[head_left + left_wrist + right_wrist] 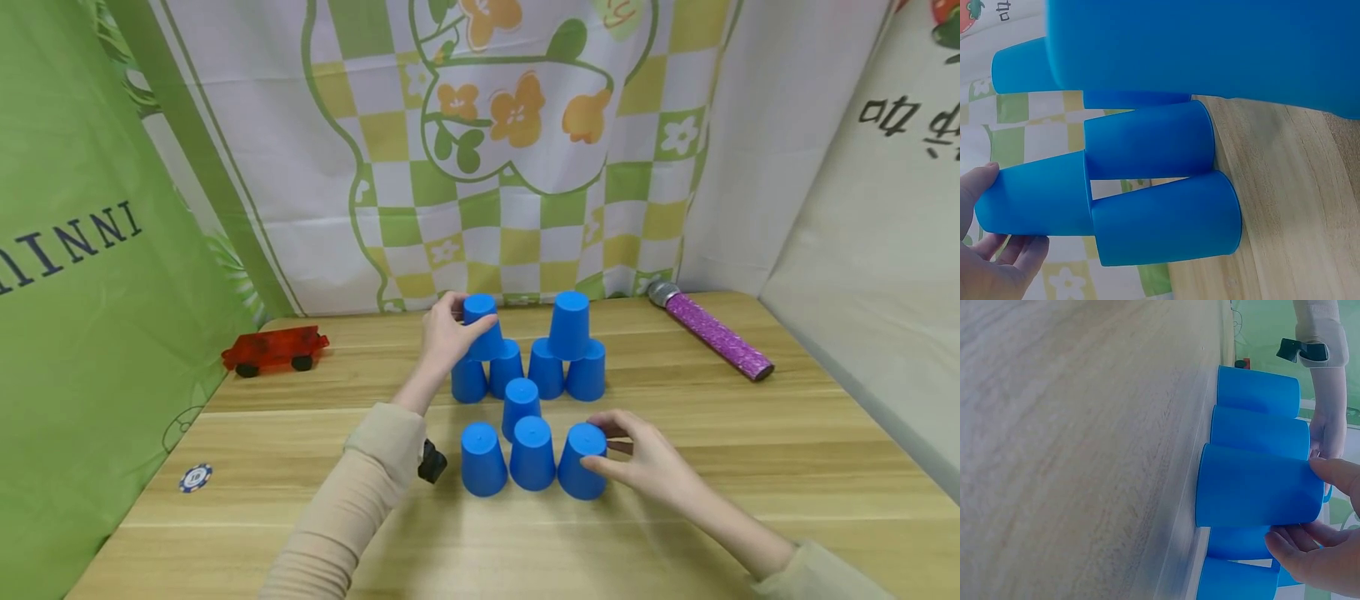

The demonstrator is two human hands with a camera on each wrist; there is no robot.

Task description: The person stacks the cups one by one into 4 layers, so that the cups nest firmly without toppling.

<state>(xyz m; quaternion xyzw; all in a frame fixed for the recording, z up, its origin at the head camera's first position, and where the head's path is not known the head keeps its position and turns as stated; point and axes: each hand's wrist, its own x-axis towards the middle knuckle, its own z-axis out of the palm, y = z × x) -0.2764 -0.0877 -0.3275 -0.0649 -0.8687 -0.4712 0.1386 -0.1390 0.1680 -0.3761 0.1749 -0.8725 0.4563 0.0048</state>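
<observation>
Fingers (1032,255) half-curled, L hand (446,333) pinching ctr-frame inv. cup (491,342), R hand (652,458) pinching lower-ctr blue cup (573,458); rec. level L release.

- Left hand (444,335) grips a blue cup (487,343) atop two others (469,383)
- Right hand (651,458) holds the rightmost front cup (576,472)
- Red toy car (273,348) left, glittery purple microphone (712,331) right
</observation>
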